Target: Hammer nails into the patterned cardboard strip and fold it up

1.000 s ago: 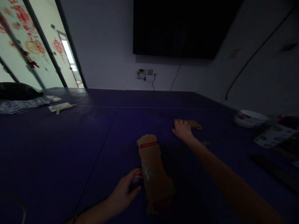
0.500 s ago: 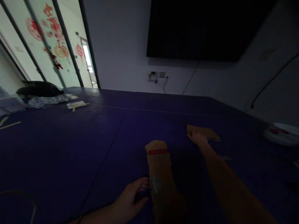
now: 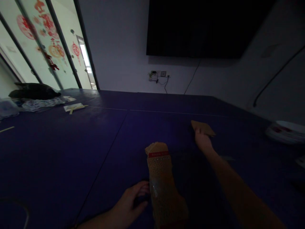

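Note:
A long brown piece that looks like cardboard [image 3: 162, 178], with a ragged far end, a red strip, rows of small dots and a shiny patch, lies on the dark blue surface [image 3: 107, 184] before me. My left hand [image 3: 134, 198] rests beside its left edge, fingers bent and thumb apart, fingertips at or close to that edge. Farther off on the right, my right hand [image 3: 202, 140] grips the near side of a smaller flat brown piece of cardboard [image 3: 205, 128]. It appears tilted, and its underside is hidden.
A black bag-like thing [image 3: 34, 91] sits on pale plastic wrapping [image 3: 44, 103] at the far left, near a small white item with yellowish strips [image 3: 73, 107]. A stack of pale dishes or packs [image 3: 287, 132] stands right. A dark screen [image 3: 205, 28] hangs on the wall.
My right hand has turned the smaller cardboard piece and moved slightly farther away with it. My left hand and the long piece keep their places relative to each other; the view has shifted slightly.

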{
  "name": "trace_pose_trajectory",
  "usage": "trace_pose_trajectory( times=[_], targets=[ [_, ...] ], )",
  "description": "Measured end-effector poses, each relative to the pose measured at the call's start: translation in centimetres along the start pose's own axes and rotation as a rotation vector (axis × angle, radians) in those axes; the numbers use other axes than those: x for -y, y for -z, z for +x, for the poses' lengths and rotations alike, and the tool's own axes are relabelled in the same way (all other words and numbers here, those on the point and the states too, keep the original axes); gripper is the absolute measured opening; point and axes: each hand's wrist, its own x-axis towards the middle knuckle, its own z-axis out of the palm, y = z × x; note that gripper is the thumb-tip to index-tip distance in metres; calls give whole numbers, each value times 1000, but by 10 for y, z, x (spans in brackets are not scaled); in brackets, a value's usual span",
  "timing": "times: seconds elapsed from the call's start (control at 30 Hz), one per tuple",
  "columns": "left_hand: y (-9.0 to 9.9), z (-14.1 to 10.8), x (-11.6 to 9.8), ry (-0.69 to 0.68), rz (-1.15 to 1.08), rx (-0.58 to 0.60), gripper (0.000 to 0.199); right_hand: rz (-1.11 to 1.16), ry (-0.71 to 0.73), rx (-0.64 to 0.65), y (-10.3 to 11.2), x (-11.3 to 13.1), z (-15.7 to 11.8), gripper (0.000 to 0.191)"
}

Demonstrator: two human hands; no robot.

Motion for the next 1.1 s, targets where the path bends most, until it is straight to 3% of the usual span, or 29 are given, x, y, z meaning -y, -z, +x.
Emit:
trace_pose_trajectory(
  times=[0.13,0.27,0.37,0.47,0.53,0.63,0.73,0.8,0.87,0.97,1.1],
  targets=[
    [-1,0,5,5,-32,-18,44,42,141,-136,27,23,-38,47],
    [3,7,2,84,-122,-103,37,235,556,-442,62,65,-101,46],
    [16,12,-13,125,-369,-292,57,231,938,-543,78,101,-152,44],
    [28,9,-33,134,-664,-375,63,228,1012,-546,77,132,-188,43],
    [33,3,-40,161,-684,-446,50,255,1031,-500,70,148,-201,46],
    [45,-4,-31,222,-633,-599,42,273,1065,-426,65,162,-210,55],
    [81,1,-13,210,-541,-792,33,281,1059,-422,68,163,-220,58],
    [121,9,-5,182,-390,-991,30,300,1078,-448,69,160,-230,53],
    [162,17,-1,271,-224,-1112,28,349,1150,-495,66,157,-242,45],
    [209,30,3,339,-166,-1124,27,436,1237,-553,52,154,-259,34],
    [231,47,16,452,-81,-1092,28,490,1277,-427,25,156,-269,30]
  ],
)
